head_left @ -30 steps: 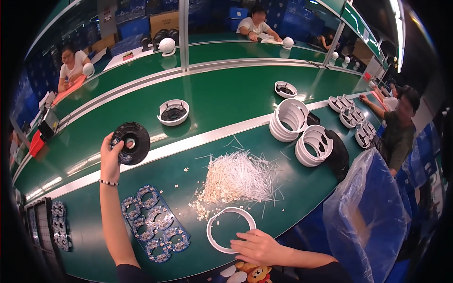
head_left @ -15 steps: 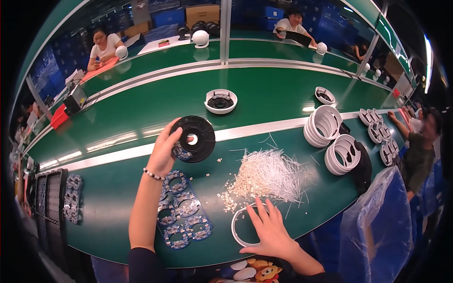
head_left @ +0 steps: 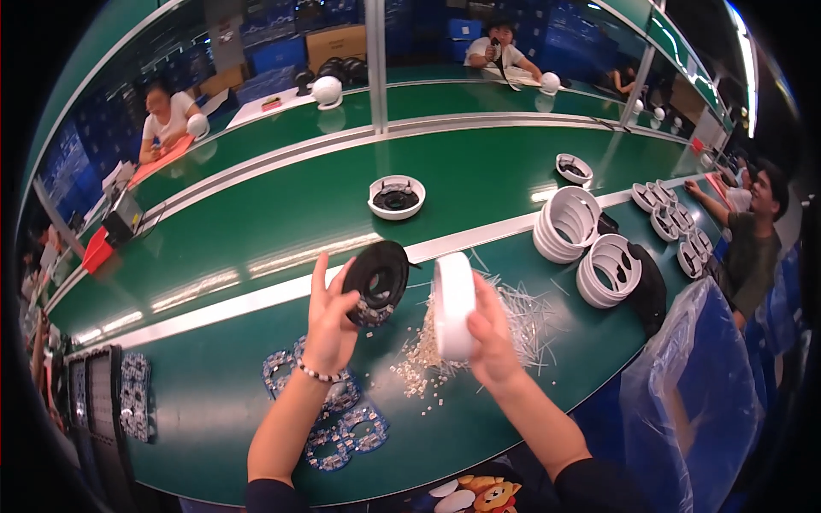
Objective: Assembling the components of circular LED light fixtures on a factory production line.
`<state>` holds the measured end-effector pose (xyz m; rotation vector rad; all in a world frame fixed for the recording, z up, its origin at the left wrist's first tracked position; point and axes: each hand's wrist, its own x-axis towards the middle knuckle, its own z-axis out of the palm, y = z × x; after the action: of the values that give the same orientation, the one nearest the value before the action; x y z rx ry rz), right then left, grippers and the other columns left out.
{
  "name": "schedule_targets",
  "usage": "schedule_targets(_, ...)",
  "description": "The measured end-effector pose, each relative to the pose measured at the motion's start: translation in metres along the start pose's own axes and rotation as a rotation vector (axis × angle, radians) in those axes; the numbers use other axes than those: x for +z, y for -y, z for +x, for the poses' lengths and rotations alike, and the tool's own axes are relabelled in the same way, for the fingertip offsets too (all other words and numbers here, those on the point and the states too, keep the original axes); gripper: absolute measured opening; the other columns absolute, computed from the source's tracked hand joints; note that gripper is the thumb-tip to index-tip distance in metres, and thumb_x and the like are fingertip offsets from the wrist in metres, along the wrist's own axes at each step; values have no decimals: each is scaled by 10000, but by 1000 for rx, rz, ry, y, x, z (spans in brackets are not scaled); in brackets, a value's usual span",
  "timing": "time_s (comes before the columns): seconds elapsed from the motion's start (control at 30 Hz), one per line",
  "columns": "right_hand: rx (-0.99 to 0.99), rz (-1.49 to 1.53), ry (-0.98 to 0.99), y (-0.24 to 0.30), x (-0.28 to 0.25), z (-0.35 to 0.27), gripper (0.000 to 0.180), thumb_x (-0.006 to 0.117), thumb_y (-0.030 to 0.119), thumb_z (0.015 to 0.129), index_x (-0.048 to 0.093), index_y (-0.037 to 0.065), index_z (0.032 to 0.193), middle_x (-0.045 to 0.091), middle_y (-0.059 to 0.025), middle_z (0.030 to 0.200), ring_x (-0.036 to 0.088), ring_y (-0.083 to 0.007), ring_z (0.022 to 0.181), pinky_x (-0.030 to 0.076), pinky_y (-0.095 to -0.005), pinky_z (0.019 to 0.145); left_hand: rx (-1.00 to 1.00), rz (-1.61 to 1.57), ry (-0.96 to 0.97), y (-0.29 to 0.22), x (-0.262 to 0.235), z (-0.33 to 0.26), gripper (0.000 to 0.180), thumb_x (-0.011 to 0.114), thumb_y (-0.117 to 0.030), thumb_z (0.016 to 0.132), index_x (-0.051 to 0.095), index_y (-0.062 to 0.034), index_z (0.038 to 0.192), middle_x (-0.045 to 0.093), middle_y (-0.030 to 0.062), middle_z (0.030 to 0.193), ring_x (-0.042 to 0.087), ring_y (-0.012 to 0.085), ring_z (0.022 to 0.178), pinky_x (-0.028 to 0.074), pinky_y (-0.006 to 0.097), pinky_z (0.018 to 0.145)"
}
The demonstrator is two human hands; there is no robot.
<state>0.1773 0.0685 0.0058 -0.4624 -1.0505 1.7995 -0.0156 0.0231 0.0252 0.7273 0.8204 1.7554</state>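
Observation:
My left hand [head_left: 332, 312] is closed on the edge of a round black disc [head_left: 389, 267] with a hole at its centre. A blue circuit board piece shows along the disc's lower side. Opposite it, my right hand [head_left: 494, 342] grips a white plastic ring [head_left: 455, 308], tilted edge-on and raised above the table. A gap separates disc and ring. Beneath my left forearm lie blue ring-shaped circuit boards [head_left: 359, 427]. Behind the white ring is a pile of thin white strips [head_left: 526, 321], with small cream-coloured pieces [head_left: 419, 368] scattered at its left.
Stacked white rings [head_left: 566, 224] and a second stack [head_left: 609, 272] stand at right, beside a plastic bag [head_left: 688, 376]. A white bowl with black insides [head_left: 397, 198] sits on the green belt [head_left: 291, 214]. Black trays [head_left: 90, 402] are at left. Several people work nearby.
My right hand has picked the white ring up off the table and raised it beside the disc. My left hand has moved right and turned the disc more edge-on.

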Motion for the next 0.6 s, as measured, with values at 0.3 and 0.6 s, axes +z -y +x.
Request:
schedule_targets(0.3,-221,30,-28,-40,16,7,766,622,132,767,120,-14,1327,173,-180,1376,162,-245,1289,187,-353,1032,41,-1,217,27,20,-17,950,441,21,560,-12,-126,1381,138,108,1416,280,248,1254,255,337,1015)
schedule_targets(0.6,-421,-539,75,-39,12,-5,1062,775,209,589,52,-25,1330,114,-221,1391,168,-283,1287,154,-353,1037,-476,-48,287,23,-5,-18,644,391,-492,839,294,-55,1302,401,120,1280,421,265,1151,318,412,977)
